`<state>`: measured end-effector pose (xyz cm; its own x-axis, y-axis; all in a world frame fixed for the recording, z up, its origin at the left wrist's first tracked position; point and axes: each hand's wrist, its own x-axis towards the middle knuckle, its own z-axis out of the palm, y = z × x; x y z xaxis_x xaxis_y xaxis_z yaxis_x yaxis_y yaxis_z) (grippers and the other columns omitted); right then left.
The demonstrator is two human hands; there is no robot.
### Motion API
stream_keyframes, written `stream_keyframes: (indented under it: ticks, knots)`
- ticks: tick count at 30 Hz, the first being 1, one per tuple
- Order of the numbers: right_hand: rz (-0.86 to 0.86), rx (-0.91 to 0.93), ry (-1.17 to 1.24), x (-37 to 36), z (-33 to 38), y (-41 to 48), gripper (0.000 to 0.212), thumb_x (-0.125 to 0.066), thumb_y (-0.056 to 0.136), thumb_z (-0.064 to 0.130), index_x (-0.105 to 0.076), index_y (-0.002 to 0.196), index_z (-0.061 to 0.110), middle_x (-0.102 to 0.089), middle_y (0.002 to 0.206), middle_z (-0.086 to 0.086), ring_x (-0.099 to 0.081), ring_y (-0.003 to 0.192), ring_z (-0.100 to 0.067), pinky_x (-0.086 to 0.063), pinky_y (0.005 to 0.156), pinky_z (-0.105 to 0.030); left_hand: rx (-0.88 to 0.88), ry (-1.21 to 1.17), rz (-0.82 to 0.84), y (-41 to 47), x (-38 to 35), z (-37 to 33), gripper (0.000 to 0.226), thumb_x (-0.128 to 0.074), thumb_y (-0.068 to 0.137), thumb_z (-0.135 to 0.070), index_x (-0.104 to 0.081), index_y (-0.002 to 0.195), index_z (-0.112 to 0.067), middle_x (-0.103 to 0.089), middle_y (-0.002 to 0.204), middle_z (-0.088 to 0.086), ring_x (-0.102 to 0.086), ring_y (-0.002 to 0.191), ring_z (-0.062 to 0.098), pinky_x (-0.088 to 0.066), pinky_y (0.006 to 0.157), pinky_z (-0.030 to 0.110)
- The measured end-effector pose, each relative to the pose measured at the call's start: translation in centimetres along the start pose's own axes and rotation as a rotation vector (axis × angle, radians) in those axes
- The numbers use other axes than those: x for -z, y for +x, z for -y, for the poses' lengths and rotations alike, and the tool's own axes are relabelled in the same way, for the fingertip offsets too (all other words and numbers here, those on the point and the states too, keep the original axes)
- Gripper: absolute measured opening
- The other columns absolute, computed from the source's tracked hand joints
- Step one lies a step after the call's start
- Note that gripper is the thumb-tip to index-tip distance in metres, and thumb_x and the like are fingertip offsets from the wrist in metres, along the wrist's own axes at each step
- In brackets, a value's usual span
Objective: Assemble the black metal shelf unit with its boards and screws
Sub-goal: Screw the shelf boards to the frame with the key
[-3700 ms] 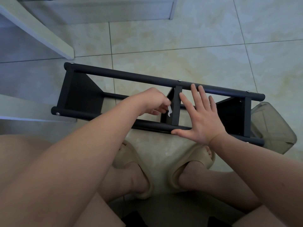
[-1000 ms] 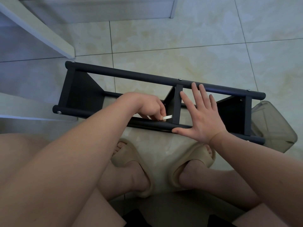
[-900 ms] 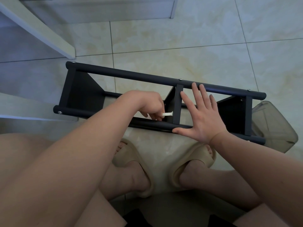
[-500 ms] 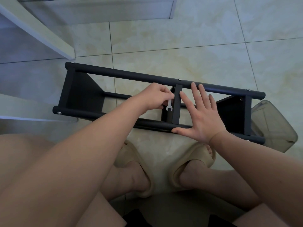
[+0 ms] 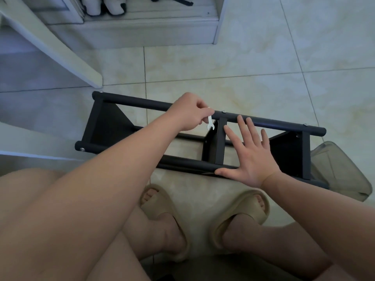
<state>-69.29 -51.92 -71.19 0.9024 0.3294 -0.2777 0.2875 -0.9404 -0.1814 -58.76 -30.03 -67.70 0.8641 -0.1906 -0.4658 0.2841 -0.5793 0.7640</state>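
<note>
The black metal shelf unit (image 5: 140, 103) lies on its side on the tiled floor in front of my feet, its tubes running left to right with dark boards between them. My left hand (image 5: 189, 114) pinches a small white wrench (image 5: 210, 123) that hangs down just left of the middle board (image 5: 212, 147), below the far tube. A silver screw head (image 5: 223, 111) sits on the far tube just right of that hand. My right hand (image 5: 250, 155) lies flat with fingers spread across the frame, thumb on the near tube.
A clear plastic bin (image 5: 343, 171) stands against the frame's right end. A white slanted furniture leg (image 5: 60, 49) and a low white step (image 5: 142, 29) with shoes on it are beyond the frame. My feet in beige slippers (image 5: 164, 216) rest just below it.
My left hand has lifted the wrench from near the lower tube up to beside the far tube. The view has tilted to show more floor beyond. My right hand has stayed flat on the frame.
</note>
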Motion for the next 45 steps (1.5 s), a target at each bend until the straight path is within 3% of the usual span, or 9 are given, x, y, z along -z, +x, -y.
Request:
stream_keyframes:
  ticks: [4, 7, 9, 10, 15, 18, 27, 34, 45]
  knots:
    - [0.034, -0.014, -0.009, 1.3, 0.0, 1.1, 0.120, -0.020, 0.061, 0.104, 0.002, 0.160, 0.040, 0.018, 0.169, 0.000, 0.022, 0.154, -0.019, 0.011, 0.121, -0.059, -0.062, 0.302, -0.028, 1.0, 1.5, -1.7, 0.024, -0.053, 0.100, -0.028, -0.057, 0.084, -0.010, -0.062, 0.081, 0.007, -0.051, 0.073, 0.026, -0.040, 0.068, 0.035]
    - [-0.016, -0.007, 0.022, 2.8, -0.9, 2.1, 0.106, -0.028, 0.072, 0.093, -0.014, 0.160, 0.037, -0.008, 0.168, 0.003, -0.004, 0.155, -0.020, 0.002, 0.124, -0.055, -0.018, 0.468, 0.012, 1.5, 2.7, -1.8, 0.019, -0.044, 0.103, -0.024, -0.054, 0.092, -0.013, -0.042, 0.086, 0.001, -0.042, 0.073, 0.025, -0.031, 0.064, 0.033]
    - [-0.024, -0.006, 0.010, 3.5, -2.1, 3.4, 0.089, -0.041, 0.085, 0.076, -0.018, 0.159, 0.034, -0.023, 0.163, 0.005, -0.019, 0.150, -0.021, -0.009, 0.123, -0.049, 0.057, 0.566, 0.070, 1.8, 3.1, -1.5, 0.029, -0.040, 0.105, -0.022, -0.062, 0.105, -0.004, -0.056, 0.110, 0.029, -0.045, 0.076, 0.023, -0.035, 0.065, 0.031]
    - [0.002, -0.029, 0.004, 3.7, -2.7, 4.2, 0.081, -0.046, 0.090, 0.067, -0.019, 0.159, 0.033, -0.029, 0.160, 0.005, -0.024, 0.148, -0.022, -0.013, 0.122, -0.047, 0.073, 0.603, 0.074, 1.8, 3.2, -1.2, 0.032, -0.039, 0.105, -0.022, -0.063, 0.112, -0.003, -0.056, 0.090, 0.014, -0.049, 0.081, 0.023, -0.039, 0.071, 0.031]
    - [0.104, -0.143, -0.016, 4.4, -4.1, 7.5, 0.041, -0.041, 0.102, 0.055, -0.049, 0.135, 0.032, -0.060, 0.126, 0.004, -0.054, 0.119, -0.026, -0.034, 0.099, -0.041, 0.142, 0.585, 0.093, 2.6, 3.0, -0.8, 0.033, -0.033, 0.106, -0.018, -0.057, 0.123, -0.003, -0.053, 0.099, 0.006, -0.058, 0.109, 0.033, -0.046, 0.088, 0.036]
    - [0.080, -0.106, -0.108, 4.3, -4.4, 7.8, 0.039, -0.037, 0.102, 0.059, -0.049, 0.123, 0.028, -0.060, 0.115, 0.007, -0.057, 0.107, -0.024, -0.035, 0.083, -0.037, 0.151, 0.591, 0.125, 3.0, 3.0, -1.1, 0.032, -0.033, 0.106, -0.015, -0.055, 0.123, -0.001, -0.055, 0.124, 0.016, -0.059, 0.107, 0.034, -0.048, 0.090, 0.039]
    - [-0.033, -0.120, -0.167, 6.3, -2.3, 7.6, 0.035, -0.037, 0.103, 0.058, -0.048, 0.113, 0.026, -0.060, 0.108, 0.007, -0.057, 0.096, -0.021, -0.033, 0.073, -0.034, 0.087, 0.580, -0.006, 1.8, 5.4, -1.9, 0.027, -0.033, 0.106, -0.018, -0.053, 0.121, -0.008, -0.047, 0.110, 0.005, -0.054, 0.103, 0.030, -0.040, 0.099, 0.046]
    - [-0.037, -0.101, -0.130, 6.7, -0.5, 8.1, 0.032, -0.041, 0.105, 0.050, -0.048, 0.125, 0.027, -0.057, 0.119, 0.004, -0.055, 0.109, -0.023, -0.042, 0.088, -0.040, 0.025, 0.693, -0.090, 0.5, 5.6, -0.5, 0.011, -0.033, 0.103, -0.018, -0.042, 0.109, -0.013, -0.055, 0.102, 0.004, -0.056, 0.094, 0.030, -0.040, 0.097, 0.046]
    - [0.129, -0.085, -0.072, 1.5, -1.6, 8.5, 0.030, -0.045, 0.104, 0.047, -0.051, 0.128, 0.030, -0.056, 0.120, 0.006, -0.053, 0.115, -0.023, -0.042, 0.098, -0.047, 0.101, 0.576, -0.016, 1.8, 0.1, 4.8, 0.009, -0.032, 0.106, -0.022, -0.039, 0.105, -0.016, -0.055, 0.085, 0.001, -0.057, 0.078, 0.025, -0.041, 0.066, 0.039]
